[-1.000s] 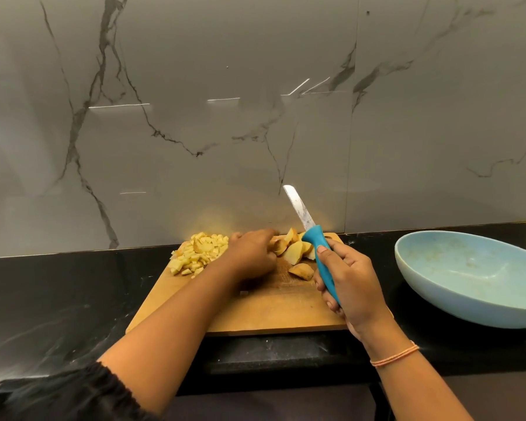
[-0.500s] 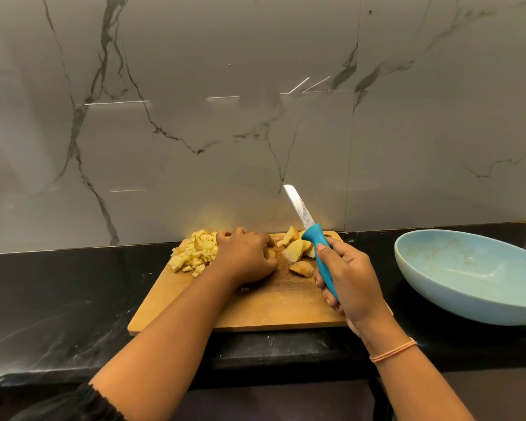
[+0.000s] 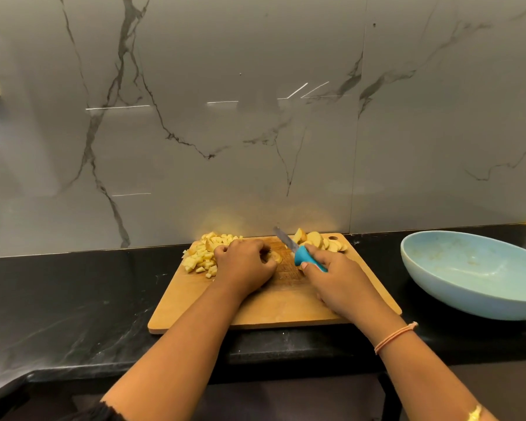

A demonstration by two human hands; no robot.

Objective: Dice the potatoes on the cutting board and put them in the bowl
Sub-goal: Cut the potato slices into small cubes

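Observation:
A wooden cutting board (image 3: pixel 286 308) lies on the black counter. A pile of diced potato (image 3: pixel 204 253) sits at its far left corner, and larger potato wedges (image 3: pixel 319 243) lie at its far right. My left hand (image 3: pixel 245 265) holds down a potato piece (image 3: pixel 274 256) in the board's middle, fingers curled over it. My right hand (image 3: pixel 331 278) grips a blue-handled knife (image 3: pixel 298 253), its blade pointing away and left, just right of that piece. The light blue bowl (image 3: pixel 474 275) stands right of the board; I see no potato in it.
A grey marble-patterned wall rises directly behind the board. The black counter (image 3: pixel 73 299) extends left of the board, with its front edge close to my forearms.
My right hand has lowered the knife from upright down toward the board. My left hand has drawn one potato piece from the wedges to the board's middle.

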